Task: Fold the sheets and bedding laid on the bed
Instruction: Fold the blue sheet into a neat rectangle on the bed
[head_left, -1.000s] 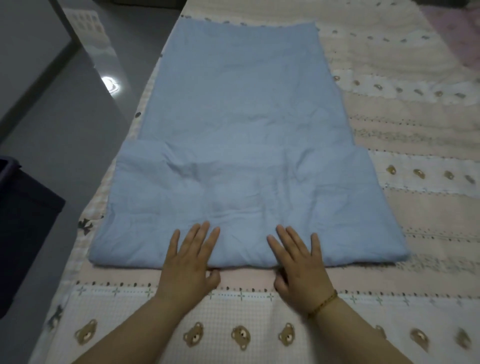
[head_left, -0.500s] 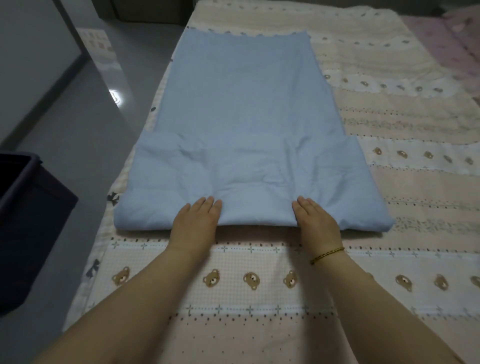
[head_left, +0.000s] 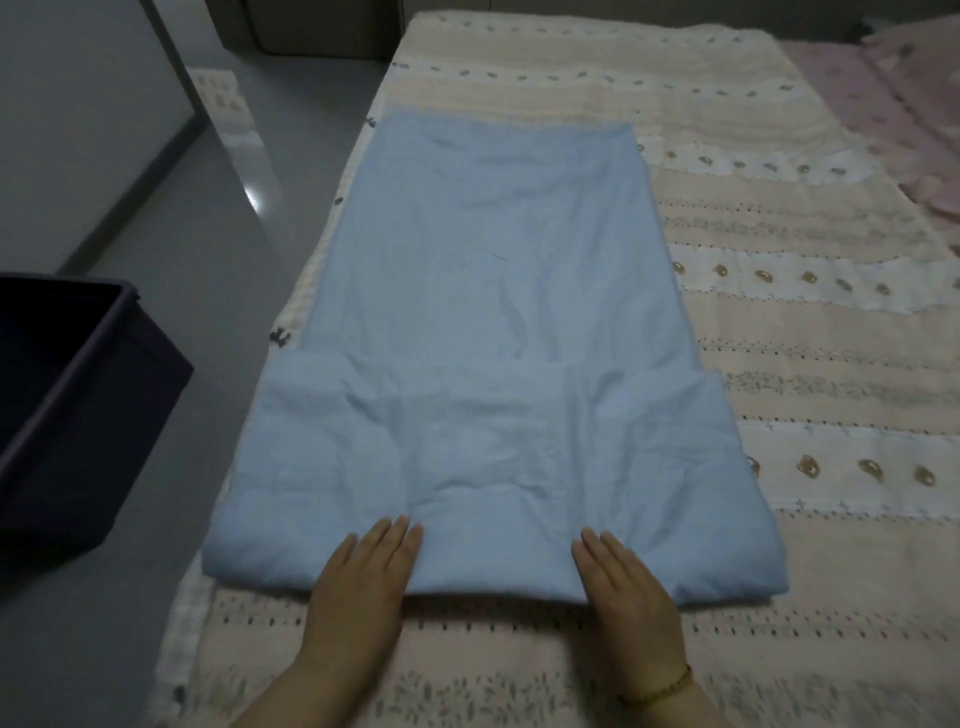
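blue quilt (head_left: 493, 291) lies flat and lengthwise on the sheet (head_left: 779, 364), along the sheet's left side, long end running away from me. its near end is doubled over into a thicker, wider band with soft creases in it. that band is the part of the quilt closest to the sheet's near end.

change: a second ago both my hands lay on the band's near edge with fingers splayed. half a second ago they were bunched right at that edge. now the left hand (head_left: 363, 587) and right hand (head_left: 628, 592) lie flat on top of the band, fingers straight and pressed together, pointing up the sheet. nothing is pinched. thumbs are hidden at or under the fold edge, so i can't tell if they hook the cloth. the hands are apart, one on each side of the band's middle. the band is about the same depth as before.

my read: one fold done at the near end, and i'm flattening or setting it, or getting ready to turn it over again toward the sheet's far end. most of the quilt's length is unfolded, so the task is early. risk: the band is wider than the layer under it, so the next turn may go uneven.

bracelet (head_left: 660, 691) on my right wrist. pink bedding (head_left: 909, 130) at the sheet's far right corner. dark bin (head_left: 78, 405) on the floor (head_left: 182, 234), off the sheet's left side.
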